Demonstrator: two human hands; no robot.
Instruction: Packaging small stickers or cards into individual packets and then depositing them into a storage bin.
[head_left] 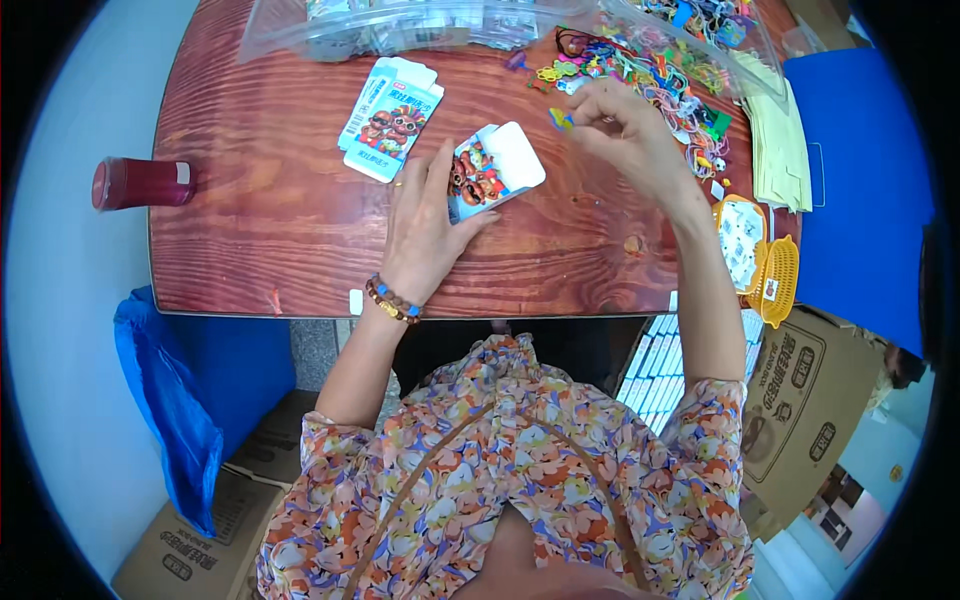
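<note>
My left hand [425, 215] is closed around a small printed carton [480, 180]. The carton lies tilted on the wooden table, its white end flap folded out toward the right. Over the table to its upper right, my right hand [625, 130] pinches a small yellow and blue plastic trinket [561, 119] between its fingertips. Just beyond that hand spreads a pile of colourful trinkets with cords [680, 85]. A short stack of flattened printed cartons [390, 125] rests to the far left of the carton in my left hand.
Clear plastic bins [420, 40] line the far edge. At the right stand a yellow paper stack [780, 150], a yellow basket of small white packets [740, 240] and another yellow basket [780, 285]. A dark red jar [140, 185] lies at the left edge. Cardboard boxes [800, 410] sit below.
</note>
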